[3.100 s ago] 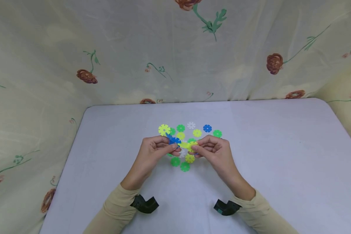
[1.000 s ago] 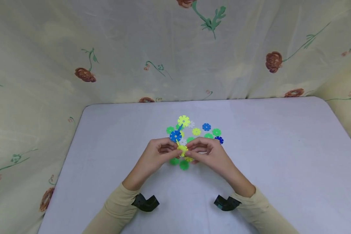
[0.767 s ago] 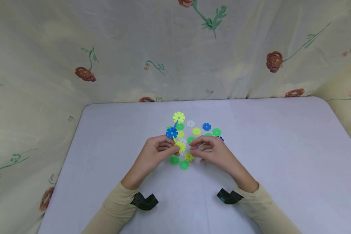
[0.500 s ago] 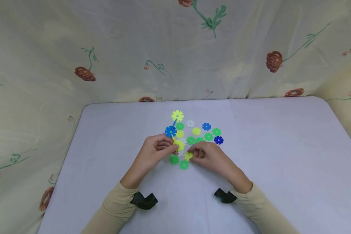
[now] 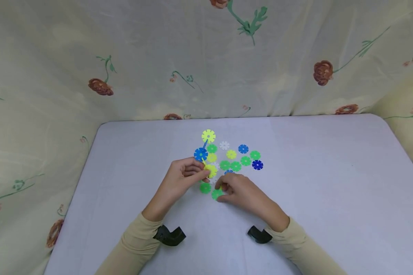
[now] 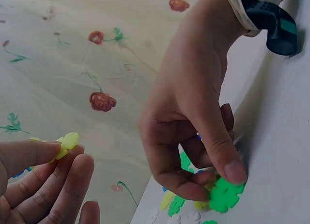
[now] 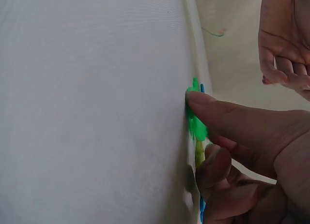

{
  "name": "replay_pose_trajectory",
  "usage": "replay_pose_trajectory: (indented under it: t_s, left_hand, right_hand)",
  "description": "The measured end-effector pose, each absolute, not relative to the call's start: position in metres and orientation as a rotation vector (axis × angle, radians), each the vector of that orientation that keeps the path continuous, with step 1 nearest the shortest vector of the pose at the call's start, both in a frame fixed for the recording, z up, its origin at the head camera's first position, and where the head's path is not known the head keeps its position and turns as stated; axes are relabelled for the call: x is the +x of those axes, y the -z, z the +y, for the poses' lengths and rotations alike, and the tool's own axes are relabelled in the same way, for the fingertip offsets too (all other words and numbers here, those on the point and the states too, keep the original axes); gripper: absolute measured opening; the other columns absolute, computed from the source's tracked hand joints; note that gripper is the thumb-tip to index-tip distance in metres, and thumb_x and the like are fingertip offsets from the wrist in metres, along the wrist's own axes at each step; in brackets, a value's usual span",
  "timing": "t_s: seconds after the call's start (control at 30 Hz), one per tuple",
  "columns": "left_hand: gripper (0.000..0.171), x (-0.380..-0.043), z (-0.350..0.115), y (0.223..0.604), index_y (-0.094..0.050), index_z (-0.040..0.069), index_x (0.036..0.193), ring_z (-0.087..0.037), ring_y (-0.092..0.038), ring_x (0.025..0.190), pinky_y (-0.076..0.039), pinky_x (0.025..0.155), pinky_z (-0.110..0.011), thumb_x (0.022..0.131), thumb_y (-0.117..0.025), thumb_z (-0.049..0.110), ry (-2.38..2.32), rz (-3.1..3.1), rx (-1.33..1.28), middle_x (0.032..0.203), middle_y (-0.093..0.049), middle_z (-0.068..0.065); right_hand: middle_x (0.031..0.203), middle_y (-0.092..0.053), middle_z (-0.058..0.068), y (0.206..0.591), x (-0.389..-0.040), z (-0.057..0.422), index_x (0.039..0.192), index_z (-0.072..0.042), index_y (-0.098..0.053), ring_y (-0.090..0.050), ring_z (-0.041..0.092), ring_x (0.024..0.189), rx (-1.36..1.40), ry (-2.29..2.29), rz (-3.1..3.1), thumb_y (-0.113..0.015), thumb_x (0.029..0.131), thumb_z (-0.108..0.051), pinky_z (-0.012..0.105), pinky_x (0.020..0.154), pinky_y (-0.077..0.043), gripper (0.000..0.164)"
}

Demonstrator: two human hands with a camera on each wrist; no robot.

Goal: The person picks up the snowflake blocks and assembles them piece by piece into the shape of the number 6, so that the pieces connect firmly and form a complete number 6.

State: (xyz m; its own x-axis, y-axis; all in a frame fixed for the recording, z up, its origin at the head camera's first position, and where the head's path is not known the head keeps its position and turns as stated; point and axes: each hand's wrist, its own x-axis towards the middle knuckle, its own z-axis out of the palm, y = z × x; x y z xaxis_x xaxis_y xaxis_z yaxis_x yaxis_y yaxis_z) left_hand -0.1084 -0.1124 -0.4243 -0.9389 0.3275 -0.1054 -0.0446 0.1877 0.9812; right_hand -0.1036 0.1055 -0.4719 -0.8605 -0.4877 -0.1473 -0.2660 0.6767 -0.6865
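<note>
My left hand (image 5: 184, 177) pinches the lower end of a chain of notched plastic discs over the table. In that chain, a yellow disc (image 5: 208, 136) is at the top, a blue disc (image 5: 201, 154) below it, and another yellow disc (image 5: 211, 171) lies at my thumb tip. My right hand (image 5: 246, 194) is low over the loose discs, with thumb and forefinger apart at the edges of a green notched disc (image 5: 215, 196). In the left wrist view the thumb touches this green disc (image 6: 225, 197). Right-hand fingers partly hide a yellow disc beneath.
Loose notched discs lie flat on the white table (image 5: 323, 183), among them a dark blue disc (image 5: 257, 165), a white disc (image 5: 224, 145) and another green disc (image 5: 205, 188). Behind the table hangs a flowered curtain (image 5: 141, 57).
My right hand has let go of the chain and moved down toward me, past a loose yellow disc, to the green one. The left hand has shifted slightly left, still holding the chain.
</note>
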Motion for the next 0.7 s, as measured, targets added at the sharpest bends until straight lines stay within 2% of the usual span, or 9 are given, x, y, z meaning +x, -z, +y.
replay_pose_trajectory:
  t_s: [0.1,0.2,0.33,0.43,0.53,0.7]
  left_hand:
    - [0.018,-0.108,-0.113,0.425,-0.069,-0.003,0.103,-0.022,-0.078,0.085,-0.059,0.093,-0.058,0.096,-0.074,0.013,-1.809,2.177,0.269,0.097,-0.078,-0.018]
    - [0.018,-0.108,-0.113,0.425,-0.07,-0.003,0.103,-0.022,-0.078,0.084,-0.059,0.093,-0.058,0.096,-0.074,0.013,-1.811,2.179,0.268,0.097,-0.078,-0.018]
    - [0.018,-0.108,-0.113,0.424,-0.07,-0.003,0.102,-0.023,-0.078,0.082,-0.059,0.091,-0.058,0.096,-0.074,0.013,-1.843,2.17,0.263,0.096,-0.079,-0.018]
    - [0.017,-0.108,-0.113,0.423,-0.071,-0.001,0.102,-0.033,-0.078,0.085,-0.06,0.092,-0.056,0.095,-0.075,0.015,-1.876,2.153,0.242,0.095,-0.079,-0.015]
    - [0.018,-0.108,-0.114,0.423,-0.072,0.001,0.101,-0.043,-0.076,0.089,-0.061,0.091,-0.053,0.095,-0.076,0.017,-1.896,2.144,0.217,0.093,-0.079,-0.013]
    - [0.018,-0.109,-0.114,0.423,-0.071,0.0,0.1,-0.05,-0.074,0.09,-0.063,0.089,-0.045,0.095,-0.076,0.016,-1.916,2.13,0.201,0.092,-0.078,-0.014]
  right_hand:
    - [0.087,-0.068,-0.006,0.47,-0.104,0.105,0.097,-0.014,-0.07,-0.057,0.01,0.072,-0.585,0.995,2.551,-0.088,0.082,-0.014,0.023,0.066,-0.051,0.023]
    - [0.084,-0.069,-0.007,0.468,-0.105,0.107,0.094,-0.016,-0.068,-0.059,0.007,0.069,-0.627,1.058,2.549,-0.085,0.085,-0.012,0.022,0.065,-0.053,0.019]
    - [0.087,-0.074,-0.003,0.461,-0.105,0.113,0.099,-0.014,-0.072,-0.066,0.005,0.074,-0.683,1.323,2.585,-0.081,0.089,-0.01,0.022,0.065,-0.058,0.014]
    - [0.093,-0.078,0.002,0.455,-0.105,0.119,0.103,-0.011,-0.075,-0.072,0.01,0.078,-0.667,1.593,2.597,-0.081,0.09,-0.009,0.024,0.063,-0.062,0.015]
    - [0.093,-0.079,0.004,0.45,-0.105,0.122,0.1,-0.01,-0.076,-0.074,0.012,0.078,-0.663,1.758,2.614,-0.082,0.088,-0.007,0.024,0.061,-0.062,0.014]
    - [0.092,-0.08,0.005,0.446,-0.103,0.122,0.096,-0.008,-0.077,-0.073,0.004,0.081,-0.741,1.812,2.671,-0.083,0.085,-0.003,0.022,0.064,-0.062,0.014]
